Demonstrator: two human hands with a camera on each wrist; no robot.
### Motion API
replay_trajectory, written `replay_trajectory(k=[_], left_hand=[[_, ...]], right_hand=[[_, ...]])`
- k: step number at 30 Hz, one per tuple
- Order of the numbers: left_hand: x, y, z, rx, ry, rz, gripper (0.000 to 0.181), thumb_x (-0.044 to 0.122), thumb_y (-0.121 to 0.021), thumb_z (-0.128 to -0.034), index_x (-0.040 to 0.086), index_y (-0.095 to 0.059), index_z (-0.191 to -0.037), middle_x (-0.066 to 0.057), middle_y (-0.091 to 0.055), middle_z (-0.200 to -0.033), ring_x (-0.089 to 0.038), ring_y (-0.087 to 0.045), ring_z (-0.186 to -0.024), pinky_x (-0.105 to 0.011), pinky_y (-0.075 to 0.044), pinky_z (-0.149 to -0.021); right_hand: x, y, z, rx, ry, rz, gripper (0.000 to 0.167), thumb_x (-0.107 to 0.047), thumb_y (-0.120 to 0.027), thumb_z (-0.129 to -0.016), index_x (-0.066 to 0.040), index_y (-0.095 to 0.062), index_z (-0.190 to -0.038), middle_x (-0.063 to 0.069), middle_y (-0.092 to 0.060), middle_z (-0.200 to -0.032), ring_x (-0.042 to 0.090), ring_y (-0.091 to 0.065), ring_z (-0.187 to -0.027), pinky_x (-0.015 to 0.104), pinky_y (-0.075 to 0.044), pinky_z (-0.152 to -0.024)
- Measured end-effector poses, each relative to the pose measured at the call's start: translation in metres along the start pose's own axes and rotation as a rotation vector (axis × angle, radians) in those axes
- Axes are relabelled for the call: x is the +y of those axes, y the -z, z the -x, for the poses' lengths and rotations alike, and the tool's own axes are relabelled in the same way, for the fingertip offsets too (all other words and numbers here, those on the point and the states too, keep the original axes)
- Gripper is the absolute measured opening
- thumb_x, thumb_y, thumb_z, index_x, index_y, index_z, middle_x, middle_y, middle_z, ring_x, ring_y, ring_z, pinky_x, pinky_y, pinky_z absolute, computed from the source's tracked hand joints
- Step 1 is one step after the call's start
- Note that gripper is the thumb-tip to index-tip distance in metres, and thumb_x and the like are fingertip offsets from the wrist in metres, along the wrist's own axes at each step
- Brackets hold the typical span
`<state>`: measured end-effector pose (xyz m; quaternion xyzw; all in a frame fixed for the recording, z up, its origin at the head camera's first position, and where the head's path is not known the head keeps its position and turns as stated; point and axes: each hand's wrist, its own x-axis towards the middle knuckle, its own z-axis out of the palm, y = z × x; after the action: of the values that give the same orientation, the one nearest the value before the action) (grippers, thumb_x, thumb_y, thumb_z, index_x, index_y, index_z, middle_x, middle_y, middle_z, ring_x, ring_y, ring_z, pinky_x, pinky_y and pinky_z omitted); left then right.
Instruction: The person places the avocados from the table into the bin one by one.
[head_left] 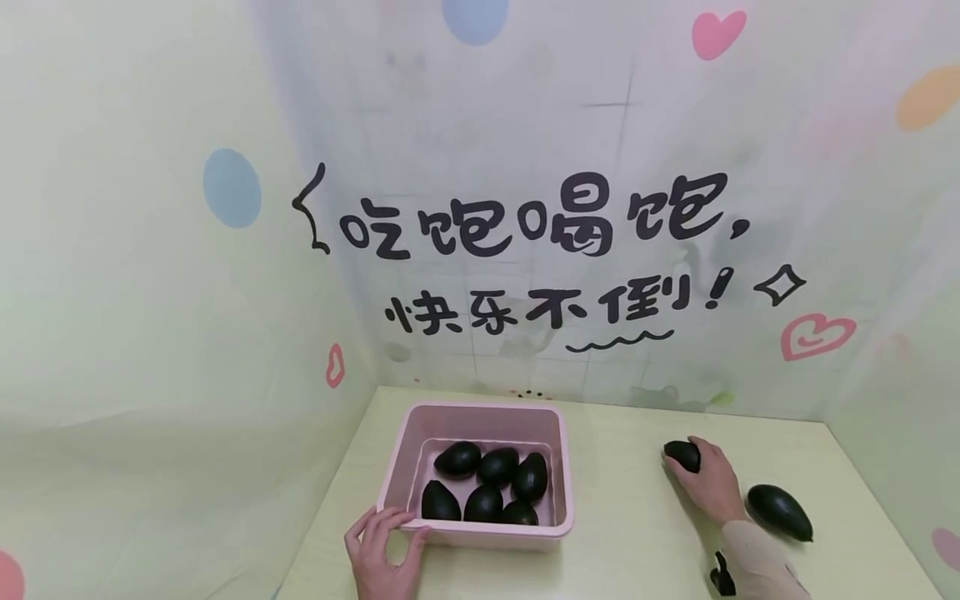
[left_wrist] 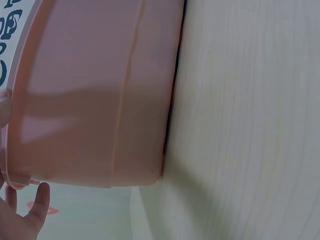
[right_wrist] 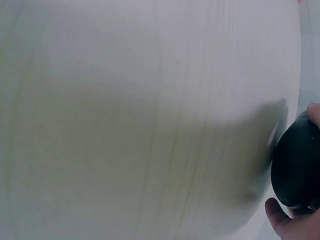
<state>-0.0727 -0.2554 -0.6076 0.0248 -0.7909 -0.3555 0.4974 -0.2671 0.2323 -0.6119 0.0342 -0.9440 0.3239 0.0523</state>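
In the head view, a pink plastic box (head_left: 567, 492) holds several dark avocados (head_left: 483, 503). My left hand (head_left: 385, 557) grips the box's near left corner at the rim. The left wrist view shows the box's outer wall (left_wrist: 90, 100) up close, with fingers (left_wrist: 37, 210) beside the rim. Over on the right, my right hand (head_left: 708, 483) holds a dark avocado (head_left: 682, 455) between thumb and fingers. That avocado (right_wrist: 295, 162) shows partly in the right wrist view, low over or on the table. Another avocado (head_left: 780, 512) lies beside my right wrist.
The pale wooden table (head_left: 622, 467) carries everything. Behind it hangs a printed wall cloth (head_left: 540, 358) with dark lettering, and more cloth (head_left: 187, 333) closes off the left side. A black strap piece (head_left: 722, 577) shows at my right sleeve.
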Motion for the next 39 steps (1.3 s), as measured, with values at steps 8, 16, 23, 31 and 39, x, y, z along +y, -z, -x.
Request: replay_trajectory(k=[8, 16, 23, 31, 39], left_hand=[[-0.001, 0.0, 0.0, 0.0, -0.001, 0.002, 0.038, 0.008, -0.094, -0.0609, 0.012, -0.078, -0.095, -0.008, -0.075, -0.101, -0.028, -0.048, -0.118, -0.017, -0.022, -0.118], [0.002, 0.001, 0.0, -0.006, 0.017, 0.002, 0.035, 0.008, -0.093, -0.062, 0.008, -0.077, -0.094, -0.011, -0.075, -0.101, -0.013, -0.046, -0.126, -0.017, -0.021, -0.117], [0.0, 0.0, 0.0, 0.008, -0.007, 0.009, 0.035, 0.01, -0.092, -0.0615, 0.008, -0.078, -0.093, -0.012, -0.075, -0.099, -0.019, -0.048, -0.122, -0.018, -0.022, -0.116], [-0.001, -0.001, 0.0, 0.013, -0.006, 0.009, 0.036, 0.009, -0.092, -0.0606, 0.009, -0.078, -0.094, -0.011, -0.075, -0.1, -0.022, -0.049, -0.121, -0.018, -0.022, -0.117], [-0.001, -0.002, 0.001, 0.021, -0.012, 0.005, 0.036, 0.01, -0.092, -0.0605, 0.009, -0.078, -0.093, -0.011, -0.076, -0.1, -0.023, -0.049, -0.121, -0.017, -0.023, -0.116]], right_hand=[[0.001, 0.002, 0.002, 0.013, -0.011, -0.012, 0.075, -0.042, -0.072, -0.1, 0.011, -0.047, -0.148, 0.043, -0.05, -0.145, 0.062, -0.048, -0.135, 0.071, -0.042, -0.112], [-0.004, 0.003, 0.003, 0.069, 0.041, -0.043, 0.071, -0.037, -0.075, -0.099, 0.009, -0.051, -0.146, 0.04, -0.053, -0.144, 0.06, -0.049, -0.135, 0.07, -0.042, -0.111], [-0.016, 0.006, 0.008, 0.102, 0.051, -0.063, 0.068, -0.035, -0.076, -0.098, 0.008, -0.053, -0.145, 0.039, -0.055, -0.143, 0.059, -0.052, -0.134, 0.069, -0.043, -0.11], [-0.023, 0.009, 0.009, 0.122, 0.077, -0.077, 0.066, -0.034, -0.077, -0.098, 0.007, -0.054, -0.145, 0.037, -0.057, -0.142, 0.057, -0.053, -0.132, 0.068, -0.045, -0.107], [-0.03, 0.014, 0.014, 0.129, 0.094, -0.078, 0.066, -0.034, -0.078, -0.097, 0.006, -0.056, -0.144, 0.035, -0.058, -0.142, 0.055, -0.056, -0.131, 0.067, -0.047, -0.105]])
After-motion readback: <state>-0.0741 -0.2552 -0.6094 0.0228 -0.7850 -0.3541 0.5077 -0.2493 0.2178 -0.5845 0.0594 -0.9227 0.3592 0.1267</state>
